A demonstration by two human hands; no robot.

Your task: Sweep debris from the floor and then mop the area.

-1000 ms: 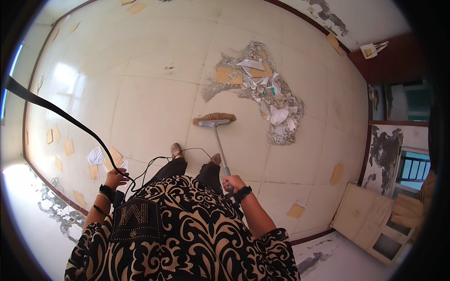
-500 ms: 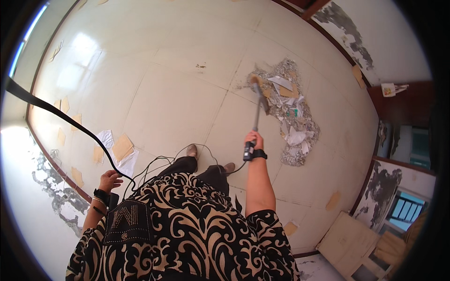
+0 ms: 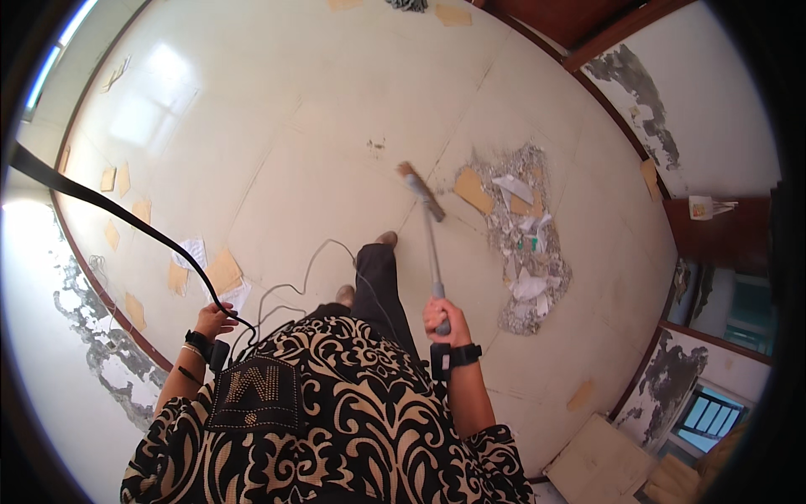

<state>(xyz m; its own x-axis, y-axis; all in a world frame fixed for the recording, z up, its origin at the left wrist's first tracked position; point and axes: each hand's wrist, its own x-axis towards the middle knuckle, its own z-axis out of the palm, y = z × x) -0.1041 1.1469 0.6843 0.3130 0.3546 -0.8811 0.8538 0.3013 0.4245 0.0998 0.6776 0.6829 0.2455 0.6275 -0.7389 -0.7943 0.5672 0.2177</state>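
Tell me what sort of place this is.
Probably a neglected indoor room: it has a peeling wall and a rubbish pile heaped on the tiled floor.

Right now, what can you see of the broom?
The broom has a grey head with brown bristles and a slim grey handle, plastic or metal by its look. The right hand grips the handle near its end. The head, slightly blurred, sits aslant left of the debris pile, apart from it; whether the bristles touch the floor is unclear.
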